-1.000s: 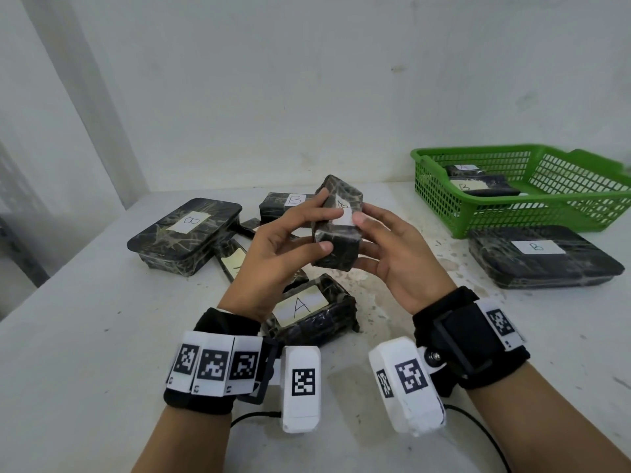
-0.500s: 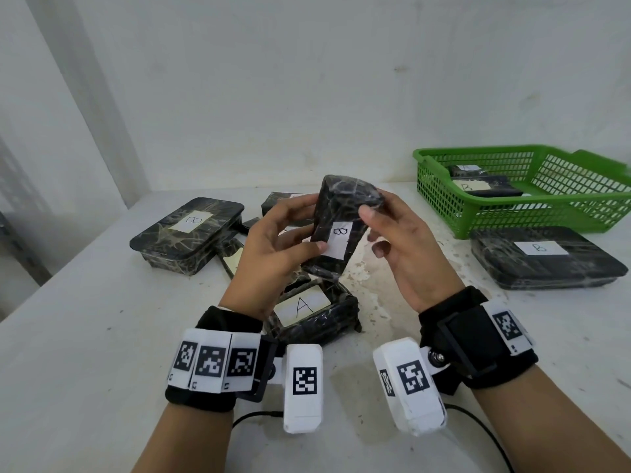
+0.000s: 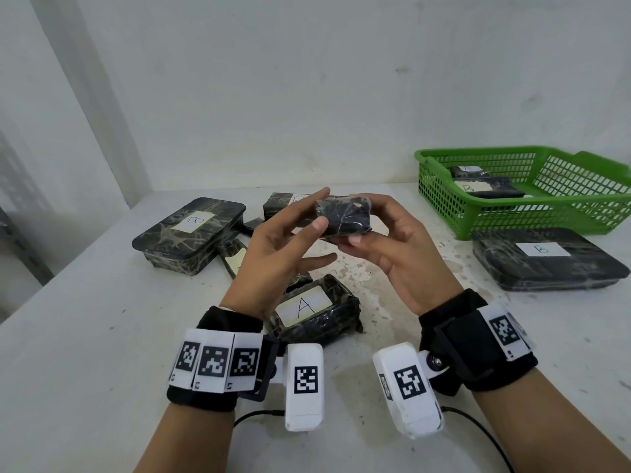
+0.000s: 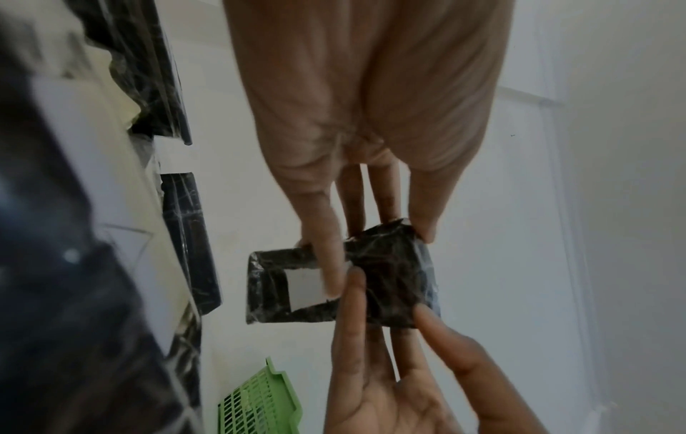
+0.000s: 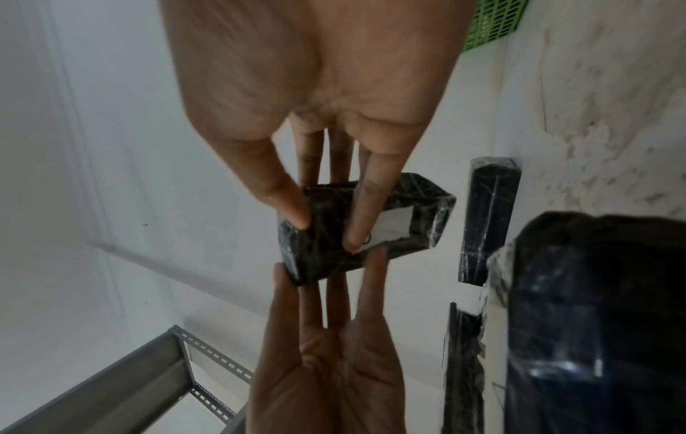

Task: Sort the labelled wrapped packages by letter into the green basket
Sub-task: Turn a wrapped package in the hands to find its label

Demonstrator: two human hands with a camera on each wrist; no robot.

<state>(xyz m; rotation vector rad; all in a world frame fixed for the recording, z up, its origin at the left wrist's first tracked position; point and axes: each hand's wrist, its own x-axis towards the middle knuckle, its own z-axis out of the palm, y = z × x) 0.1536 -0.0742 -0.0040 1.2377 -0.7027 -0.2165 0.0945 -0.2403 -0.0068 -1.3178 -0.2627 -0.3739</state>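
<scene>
I hold a small black wrapped package [image 3: 341,218] level above the table, between both hands. My left hand [image 3: 321,209] pinches its left end with thumb and fingers, and my right hand [image 3: 367,218] pinches its right end. Its white label [image 4: 304,284] faces down and away from the head view, and the letter is hidden by fingers. The green basket [image 3: 512,216] stands at the back right with two wrapped packages [image 3: 485,187] inside, one marked B.
On the table lie a package marked A [image 3: 310,308] under my left wrist, a large B package [image 3: 191,230] at the left, another large B package [image 3: 543,257] in front of the basket, and smaller ones [image 3: 283,201] behind my hands. A wall backs the table.
The package has been turned from standing upright with its label toward me to lying level with the label underneath. Both hands shifted their hold on it.
</scene>
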